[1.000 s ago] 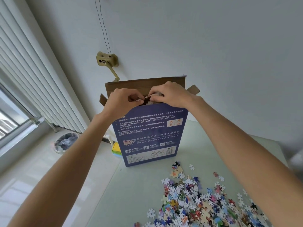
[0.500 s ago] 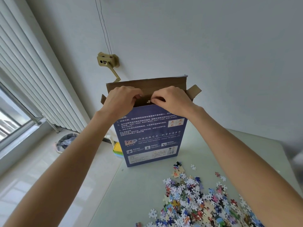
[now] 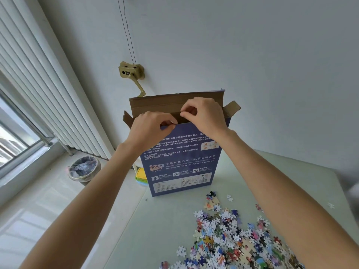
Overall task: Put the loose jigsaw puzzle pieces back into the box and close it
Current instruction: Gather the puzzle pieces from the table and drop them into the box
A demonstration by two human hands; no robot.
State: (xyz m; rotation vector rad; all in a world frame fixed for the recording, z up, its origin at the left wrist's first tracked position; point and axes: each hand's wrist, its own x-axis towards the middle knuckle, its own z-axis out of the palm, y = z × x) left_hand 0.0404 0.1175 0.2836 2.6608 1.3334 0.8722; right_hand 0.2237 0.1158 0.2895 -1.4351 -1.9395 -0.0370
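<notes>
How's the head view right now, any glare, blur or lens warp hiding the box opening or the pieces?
Head view: soft, even daylight from the window at left, no harsh glare on the box; wide-angle warp bends the blinds and stretches both forearms; puzzle pieces look sharp; the left hand and right hand cover much of the dark opening.

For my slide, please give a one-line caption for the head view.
Both hands, left and right, work at the open top of the upright puzzle box; loose jigsaw pieces cover the table.
</notes>
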